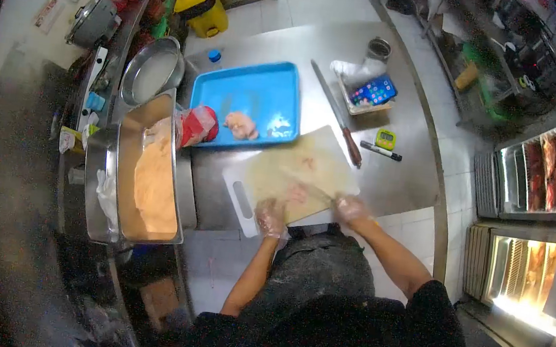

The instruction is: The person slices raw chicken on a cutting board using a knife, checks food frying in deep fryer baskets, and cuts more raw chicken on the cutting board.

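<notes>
My right hand (352, 210), in a clear plastic glove, is closed around the handle of a knife (319, 193). The knife's blade points left across the cutting board (250, 220). Beside the blade lie small pieces of pale pink raw meat (297, 193), with another bit farther up the board. My left hand (271, 218), also gloved, rests at the board's lower left near the meat. Its fingers are blurred, so their grip is unclear. Beyond the board, a blue tray (281, 94) holds a larger lump of raw meat (241, 126) and a red-and-clear plastic bag (199, 126).
A steel pan of orange-tinted powder (157, 186) stands left, beside a round metal pan (154, 71). Right of the board lie a long wooden-handled knife (332, 100), a black marker (381, 151), a green timer (385, 139) and a phone (375, 90) on a small container.
</notes>
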The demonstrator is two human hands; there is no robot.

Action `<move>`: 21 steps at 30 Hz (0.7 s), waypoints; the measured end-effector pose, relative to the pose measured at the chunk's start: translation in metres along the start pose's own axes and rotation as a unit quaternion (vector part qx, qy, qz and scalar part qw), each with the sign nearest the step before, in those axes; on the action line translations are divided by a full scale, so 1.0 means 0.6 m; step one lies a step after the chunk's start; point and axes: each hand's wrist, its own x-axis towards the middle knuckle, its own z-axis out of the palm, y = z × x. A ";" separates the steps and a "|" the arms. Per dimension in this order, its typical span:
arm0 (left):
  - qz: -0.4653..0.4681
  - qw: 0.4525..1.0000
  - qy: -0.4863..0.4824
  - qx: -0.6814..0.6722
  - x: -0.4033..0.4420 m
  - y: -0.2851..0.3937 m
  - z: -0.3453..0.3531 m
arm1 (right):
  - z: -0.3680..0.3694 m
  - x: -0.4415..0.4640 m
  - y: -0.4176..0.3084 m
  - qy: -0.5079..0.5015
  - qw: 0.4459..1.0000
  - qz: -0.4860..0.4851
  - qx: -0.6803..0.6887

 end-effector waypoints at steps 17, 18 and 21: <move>0.016 0.977 -0.101 0.187 0.025 0.018 0.031 | 0.014 -0.005 0.031 -0.008 0.991 -0.113 -0.072; 0.051 0.965 -0.127 0.223 0.031 0.031 0.025 | -0.002 -0.008 0.032 -0.017 0.992 -0.101 -0.073; -0.021 0.973 -0.216 0.077 0.069 0.102 -0.016 | -0.016 -0.016 0.068 0.021 0.992 -0.110 -0.063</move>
